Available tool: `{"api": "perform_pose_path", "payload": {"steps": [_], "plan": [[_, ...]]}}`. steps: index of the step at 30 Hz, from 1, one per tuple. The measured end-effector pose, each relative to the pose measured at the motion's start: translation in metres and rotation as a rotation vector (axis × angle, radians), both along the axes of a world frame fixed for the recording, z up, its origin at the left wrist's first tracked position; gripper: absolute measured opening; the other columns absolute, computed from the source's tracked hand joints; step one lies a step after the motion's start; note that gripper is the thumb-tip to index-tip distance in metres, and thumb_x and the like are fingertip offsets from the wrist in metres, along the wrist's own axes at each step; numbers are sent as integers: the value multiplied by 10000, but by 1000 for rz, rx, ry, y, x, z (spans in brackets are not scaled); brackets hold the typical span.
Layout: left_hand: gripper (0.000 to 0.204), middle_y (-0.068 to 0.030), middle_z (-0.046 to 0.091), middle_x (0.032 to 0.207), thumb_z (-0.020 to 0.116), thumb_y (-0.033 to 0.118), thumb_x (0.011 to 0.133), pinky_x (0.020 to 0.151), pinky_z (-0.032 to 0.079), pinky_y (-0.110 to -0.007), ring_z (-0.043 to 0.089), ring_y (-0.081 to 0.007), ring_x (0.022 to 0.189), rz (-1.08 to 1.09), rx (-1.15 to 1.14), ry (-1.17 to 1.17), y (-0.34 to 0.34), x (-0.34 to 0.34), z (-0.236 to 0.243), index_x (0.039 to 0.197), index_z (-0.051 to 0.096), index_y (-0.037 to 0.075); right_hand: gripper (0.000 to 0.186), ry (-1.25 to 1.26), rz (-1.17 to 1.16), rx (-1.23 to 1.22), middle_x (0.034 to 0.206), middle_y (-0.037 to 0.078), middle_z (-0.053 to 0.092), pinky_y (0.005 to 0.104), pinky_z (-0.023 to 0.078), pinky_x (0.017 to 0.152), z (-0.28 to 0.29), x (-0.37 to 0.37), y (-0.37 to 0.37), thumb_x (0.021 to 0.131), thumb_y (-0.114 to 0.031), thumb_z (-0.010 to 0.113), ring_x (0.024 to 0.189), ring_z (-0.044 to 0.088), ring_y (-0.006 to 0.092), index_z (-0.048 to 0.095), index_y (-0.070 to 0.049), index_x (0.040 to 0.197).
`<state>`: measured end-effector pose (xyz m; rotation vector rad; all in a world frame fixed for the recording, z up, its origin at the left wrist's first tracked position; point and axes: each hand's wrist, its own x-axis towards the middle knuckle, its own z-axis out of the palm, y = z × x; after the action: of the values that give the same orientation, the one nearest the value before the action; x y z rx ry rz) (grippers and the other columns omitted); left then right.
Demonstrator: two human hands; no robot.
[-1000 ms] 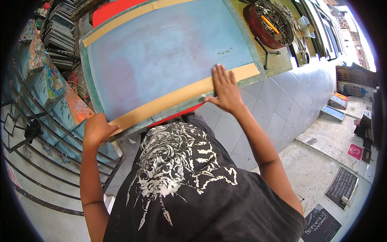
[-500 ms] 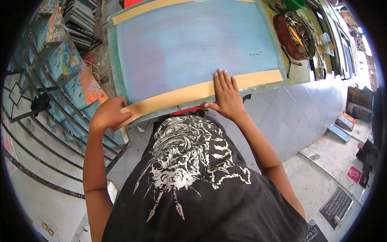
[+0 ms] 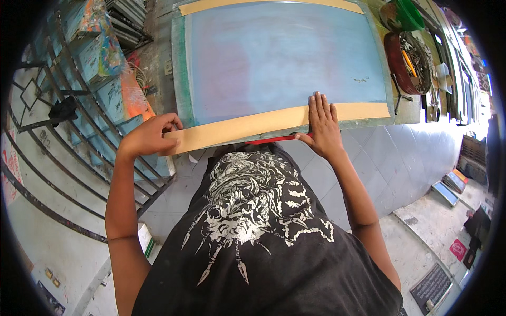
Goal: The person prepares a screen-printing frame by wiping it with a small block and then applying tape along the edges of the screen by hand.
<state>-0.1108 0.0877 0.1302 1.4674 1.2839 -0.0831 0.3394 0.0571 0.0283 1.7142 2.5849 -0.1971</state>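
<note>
1. Far left we've got a dark metal railing with some black cloth on it, and a paint-splattered orange piece behind.
2. Our left hand is at the screen's near left corner, fingers curled, thumb down on the left end of the tan tape strip. We honestly can't tell if the hidden fingers pinch it from underneath.
3. Middle of it all: the big blue screen, lying flat in front of us. The strip runs along its near edge, with a second tan strip along the far one. Right below, a bit of something red pokes out, then it's our black printed shirt.
4. Our right hand is open and flat, fingers straight across the near strip right of center, thumb out to the left by the screen's edge.
5. Just right of the screen we see a round red tin with a yellow-orange stick in it, a green container behind, and a whitish cup further right.
</note>
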Motion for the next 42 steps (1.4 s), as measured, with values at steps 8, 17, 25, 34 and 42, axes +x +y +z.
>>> {"api": "perform_pose_path", "payload": {"steps": [8, 17, 25, 34, 42], "plan": [[332, -156, 651, 803, 726, 266, 776, 669, 473, -354, 621, -258, 729, -31, 199, 353, -4, 3, -2, 918, 617, -14, 1160, -13, 3, 21, 1567, 249, 208, 538, 165, 1168, 0, -3, -1, 775, -818, 411, 1471, 166, 391, 198, 62, 1500], [341, -186, 659, 811, 731, 300, 779, 696, 479, -405, 641, -338, 786, -86, 287, 370, -4, 7, -13, 862, 614, -9, 1235, 9, -41, -3, 1571, 248, 204, 553, 136, 1172, 0, -92, -21, 732, -876, 384, 1482, 142, 374, 191, 67, 1505], [339, -197, 673, 839, 716, 303, 786, 734, 491, -463, 649, -389, 813, -149, 492, 331, -10, 1, -27, 904, 607, 4, 1165, 159, 124, -4, 1540, 242, 287, 571, 147, 1162, -1, -224, -39, 769, -856, 333, 1461, 213, 373, 299, 78, 1464], [329, -193, 685, 860, 707, 291, 781, 758, 515, -471, 664, -383, 867, -146, 469, 258, -11, -1, -19, 932, 627, 10, 1120, 121, 109, -15, 1554, 205, 280, 596, 151, 1152, 3, -253, -45, 785, -823, 380, 1466, 196, 363, 288, 53, 1476], [284, -190, 678, 901, 691, 267, 790, 740, 538, -473, 672, -378, 839, -251, 489, 336, -20, 10, -27, 923, 668, 17, 1072, 107, 74, -4, 1558, 178, 291, 674, 192, 1095, 3, -269, -48, 782, -803, 408, 1451, 225, 378, 337, 15, 1470]]}}
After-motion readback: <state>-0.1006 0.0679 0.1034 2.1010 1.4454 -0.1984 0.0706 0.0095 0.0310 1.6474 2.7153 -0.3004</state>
